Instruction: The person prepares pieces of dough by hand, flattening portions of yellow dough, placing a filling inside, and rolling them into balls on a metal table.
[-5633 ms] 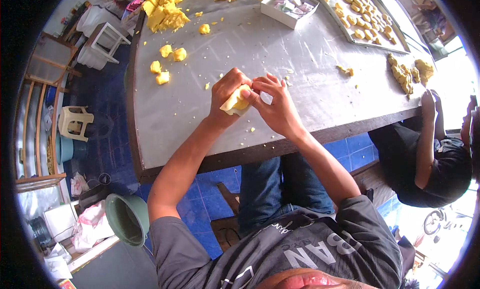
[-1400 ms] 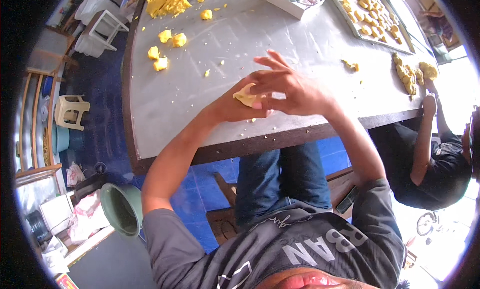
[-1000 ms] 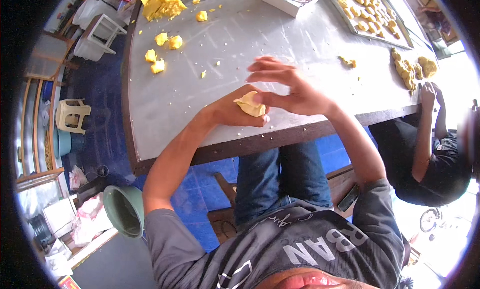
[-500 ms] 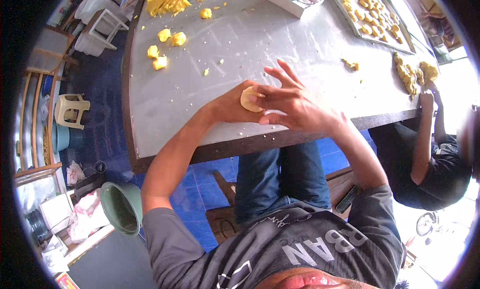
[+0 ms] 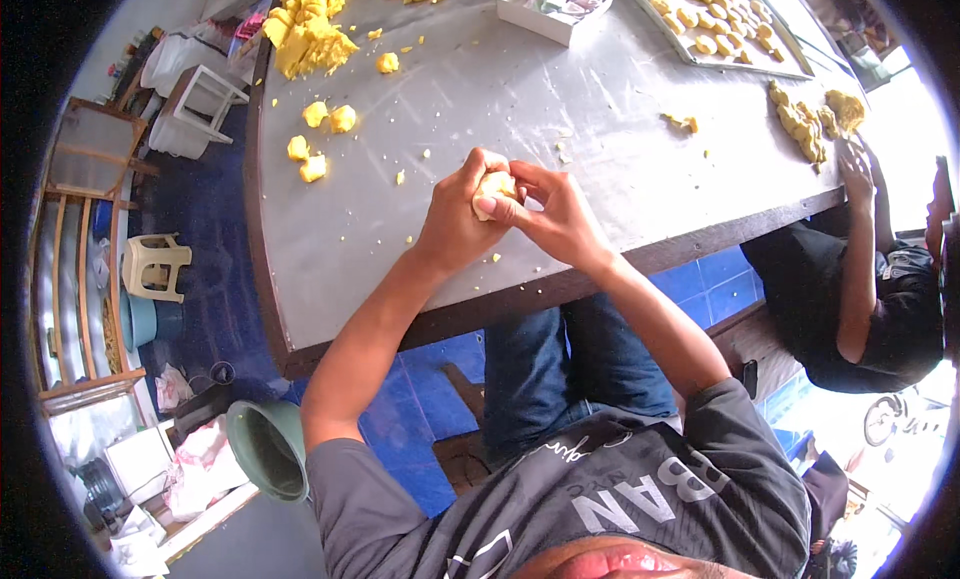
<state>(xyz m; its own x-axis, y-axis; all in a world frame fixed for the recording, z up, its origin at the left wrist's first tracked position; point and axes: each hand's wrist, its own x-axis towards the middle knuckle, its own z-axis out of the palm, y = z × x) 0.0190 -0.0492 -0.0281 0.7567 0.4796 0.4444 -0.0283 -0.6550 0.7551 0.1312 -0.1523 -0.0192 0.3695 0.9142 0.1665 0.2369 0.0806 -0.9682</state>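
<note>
At the near part of the grey tabletop (image 5: 340,259), my left hand (image 5: 455,219) is closed around a pale yellow lump of dough (image 5: 496,187). My right hand (image 5: 548,211) grips the same lump from the right, its thumb pressed on the dough and its other fingers bent over the far side. Several small yellow lumps (image 5: 342,119) lie to the upper left, with crumbs scattered about, near a larger crumbled yellow mass (image 5: 310,39).
A white box (image 5: 540,19) and a tray of small shaped pieces (image 5: 700,59) sit at the back. Browner dough (image 5: 800,119) lies at the right, by a co-worker in dark clothing (image 5: 840,319). A green bucket (image 5: 265,449) and plastic stool (image 5: 150,264) are at the left.
Half a second ago my right hand was spread over the dough; now its fingers have closed on it. My left hand has turned more upright. The whole view has shifted slightly.
</note>
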